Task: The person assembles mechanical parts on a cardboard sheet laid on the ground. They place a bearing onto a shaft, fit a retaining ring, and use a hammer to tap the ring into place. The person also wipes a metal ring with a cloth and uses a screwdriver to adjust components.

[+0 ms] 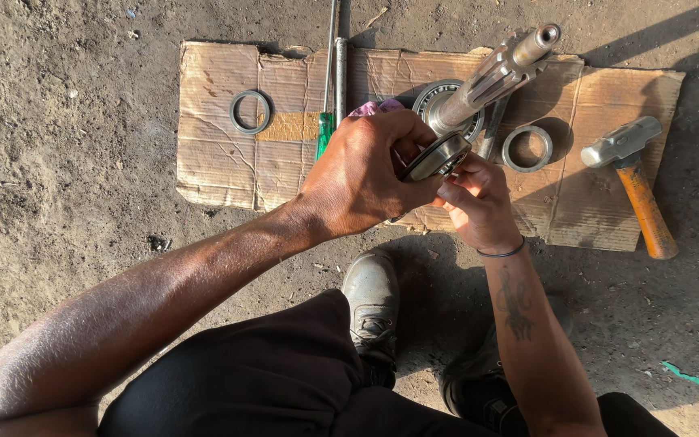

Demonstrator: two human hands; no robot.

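- A loose metal ring (250, 112) lies on the cardboard sheet (212, 162), well left of the splined shaft (491, 77).
- Left hand (362, 174) grips the bearing ring (437, 156) around the shaft's lower end.
- Right hand (479, 202) pinches that ring from below.
- A hammer (633, 182) lies right of the shaft.

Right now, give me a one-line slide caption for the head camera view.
Both hands, left hand and right hand, hold a bearing ring around a splined shaft over cardboard, hammer nearby.

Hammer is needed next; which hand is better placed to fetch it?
Right, probably. The hammer lies on the cardboard just beyond the right hand; the left hand is farther away, gripping the bearing ring.
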